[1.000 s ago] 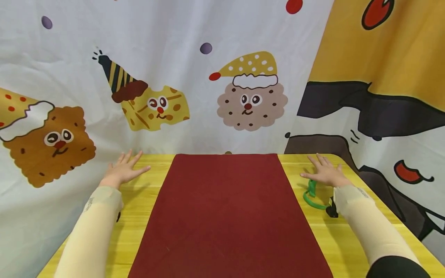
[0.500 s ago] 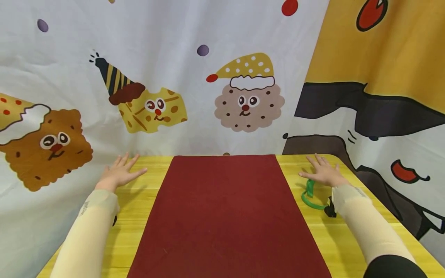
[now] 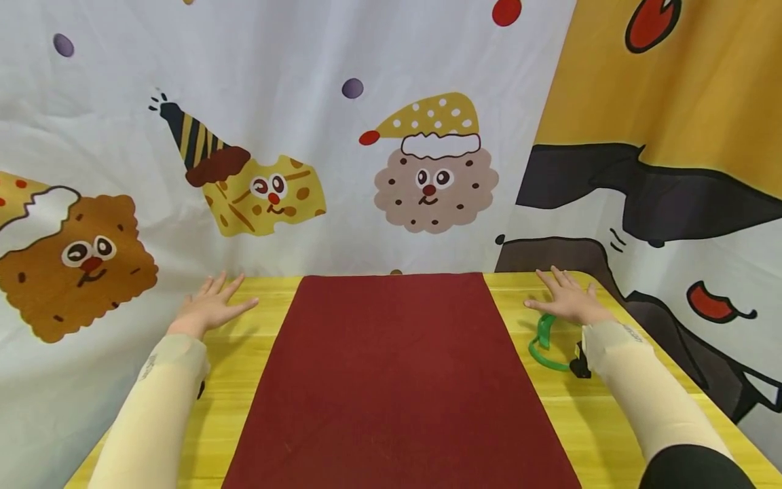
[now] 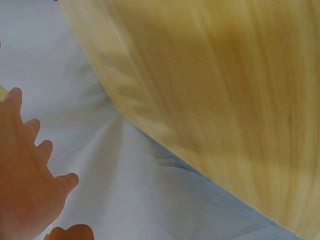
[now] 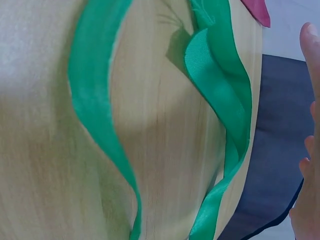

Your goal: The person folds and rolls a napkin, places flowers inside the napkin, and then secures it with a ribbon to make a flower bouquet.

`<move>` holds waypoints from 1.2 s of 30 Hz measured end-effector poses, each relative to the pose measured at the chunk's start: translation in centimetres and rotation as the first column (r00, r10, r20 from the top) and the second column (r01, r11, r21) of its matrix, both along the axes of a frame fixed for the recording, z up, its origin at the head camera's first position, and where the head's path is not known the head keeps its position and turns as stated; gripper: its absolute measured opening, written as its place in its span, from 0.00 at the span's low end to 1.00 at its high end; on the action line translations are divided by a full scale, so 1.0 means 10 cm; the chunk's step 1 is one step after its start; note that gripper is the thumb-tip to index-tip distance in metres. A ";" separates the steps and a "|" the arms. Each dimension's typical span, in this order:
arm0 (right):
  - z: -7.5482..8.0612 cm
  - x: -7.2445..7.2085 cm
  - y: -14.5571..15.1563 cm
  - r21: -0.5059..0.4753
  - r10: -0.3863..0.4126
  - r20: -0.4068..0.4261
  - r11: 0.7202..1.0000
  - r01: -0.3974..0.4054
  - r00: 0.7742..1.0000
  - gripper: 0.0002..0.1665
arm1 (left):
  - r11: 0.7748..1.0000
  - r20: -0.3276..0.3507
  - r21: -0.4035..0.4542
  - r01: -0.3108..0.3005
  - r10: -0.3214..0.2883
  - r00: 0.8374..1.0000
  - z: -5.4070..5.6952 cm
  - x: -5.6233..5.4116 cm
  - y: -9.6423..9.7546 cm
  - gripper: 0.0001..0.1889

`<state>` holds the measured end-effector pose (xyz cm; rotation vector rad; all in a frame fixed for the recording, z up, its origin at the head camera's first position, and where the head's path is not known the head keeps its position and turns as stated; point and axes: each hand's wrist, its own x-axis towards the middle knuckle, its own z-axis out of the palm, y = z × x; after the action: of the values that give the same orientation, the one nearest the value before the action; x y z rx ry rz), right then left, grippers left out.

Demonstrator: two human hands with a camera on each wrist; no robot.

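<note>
My left hand [image 3: 210, 307], fingers spread and holding nothing, is over the far left part of the yellow wood-grain table [image 3: 232, 380]. At the far right, my right hand [image 3: 568, 299] is likewise spread with nothing in it. Just below and inside that hand, a green ribbon [image 3: 543, 333] lies in a loop on the table. Seen from the right wrist, the satin ribbon [image 5: 90, 75] curves in two strands over the wood, while the hand [image 5: 307, 175] shows only at the right edge. The left wrist view has the hand [image 4: 25, 185] at its left edge, fingers apart.
A dark red cloth [image 3: 397, 380] covers the middle of the table between the hands. Behind the table hangs a white curtain [image 3: 342, 41] printed with cartoon biscuits and cheese. A small black device [image 3: 579, 363] sits by the right wrist.
The head view has shifted slightly, so the curtain prints sit a little farther left and most lower. Both hands keep the same spread pose over the table; the ribbon stays put.
</note>
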<state>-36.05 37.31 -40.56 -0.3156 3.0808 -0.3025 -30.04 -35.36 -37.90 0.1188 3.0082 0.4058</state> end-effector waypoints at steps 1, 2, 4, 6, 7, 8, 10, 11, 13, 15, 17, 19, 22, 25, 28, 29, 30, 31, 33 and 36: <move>0.00 -0.01 0.00 0.001 0.000 0.000 1.000 0.000 1.000 0.60 | 1.000 0.002 0.000 0.000 0.000 1.000 -0.01 0.00 -0.01 0.48; 0.00 -0.01 0.00 0.005 -0.001 0.001 1.000 0.001 1.000 0.60 | 1.000 0.002 -0.001 0.000 0.000 1.000 -0.02 -0.01 -0.02 0.48; 0.00 -0.03 0.00 0.006 -0.002 0.007 1.000 0.002 1.000 0.61 | 1.000 0.003 -0.003 -0.003 0.003 1.000 -0.04 -0.02 -0.03 0.48; 0.00 -0.03 0.00 0.009 -0.003 0.015 1.000 0.003 1.000 0.61 | 1.000 0.003 -0.001 -0.007 0.007 1.000 -0.06 -0.03 -0.05 0.48; 0.00 -0.04 0.00 0.009 -0.001 0.014 1.000 0.000 1.000 0.61 | 1.000 0.002 0.001 -0.009 0.009 1.000 -0.08 -0.03 -0.06 0.49; 0.00 -0.04 0.00 0.008 0.000 0.015 1.000 0.000 1.000 0.61 | 1.000 -0.002 0.003 -0.010 0.010 1.000 -0.09 -0.04 -0.07 0.49; 0.00 -0.05 -0.01 0.008 -0.003 0.016 1.000 0.003 1.000 0.61 | 1.000 -0.009 0.006 -0.011 0.011 1.000 -0.11 -0.05 -0.08 0.49; -0.01 -0.05 -0.01 0.009 -0.003 0.016 1.000 0.003 1.000 0.61 | 1.000 -0.012 0.006 -0.012 0.012 1.000 -0.12 -0.05 -0.08 0.49; -0.02 -0.06 -0.02 0.006 -0.003 0.016 1.000 0.003 1.000 0.61 | 1.000 -0.016 0.002 -0.010 0.010 1.000 -0.13 -0.06 -0.08 0.49; -0.03 -0.07 -0.03 0.009 -0.004 0.018 1.000 0.004 1.000 0.61 | 1.000 -0.018 -0.005 -0.008 0.008 1.000 -0.13 -0.05 -0.08 0.49; -0.03 -0.09 -0.04 0.005 0.002 0.016 1.000 -0.002 1.000 0.61 | 1.000 -0.021 -0.010 -0.005 0.005 1.000 -0.13 -0.05 -0.07 0.48; -0.01 -0.09 -0.05 0.002 0.008 0.000 1.000 -0.008 1.000 0.61 | 1.000 -0.028 -0.019 0.004 -0.005 1.000 -0.12 -0.05 -0.06 0.48; 0.08 -0.05 -0.07 0.004 0.036 -0.034 0.999 -0.036 0.999 0.60 | 0.999 -0.047 -0.027 0.026 -0.027 0.999 -0.09 -0.05 -0.02 0.48; 0.21 0.03 -0.13 0.011 0.078 -0.062 0.997 -0.078 0.995 0.59 | 0.997 -0.084 -0.047 0.056 -0.060 0.995 -0.05 -0.06 0.06 0.47; 0.34 0.11 -0.22 0.032 0.128 -0.077 0.992 -0.125 0.989 0.59 | 0.992 -0.127 -0.075 0.104 -0.113 0.985 0.01 -0.05 0.20 0.45; 0.37 0.14 -0.27 0.049 0.140 -0.075 0.989 -0.137 0.987 0.59 | 0.989 -0.137 -0.083 0.125 -0.135 0.981 0.03 -0.04 0.26 0.45; 0.39 0.18 -0.31 0.059 0.155 -0.075 0.987 -0.151 0.985 0.59 | 0.985 -0.147 -0.090 0.145 -0.158 0.976 0.04 -0.02 0.33 0.44; 0.40 0.22 -0.36 0.072 0.170 -0.077 0.984 -0.165 0.982 0.59 | 0.982 -0.153 -0.094 0.165 -0.178 0.972 0.05 0.00 0.40 0.44; 0.41 0.31 -0.46 0.089 0.210 -0.082 0.975 -0.203 0.974 0.58 | 0.972 -0.159 -0.095 0.217 -0.230 0.960 0.06 0.05 0.56 0.43; 0.35 0.47 -0.65 0.085 0.284 -0.086 0.957 -0.277 0.955 0.58 | 0.952 -0.173 -0.094 0.290 -0.303 0.937 0.04 0.16 0.82 0.42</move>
<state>-31.30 30.83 -37.02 -0.7769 3.0728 -0.1689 -28.48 -27.12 -37.49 0.6304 3.1051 0.2754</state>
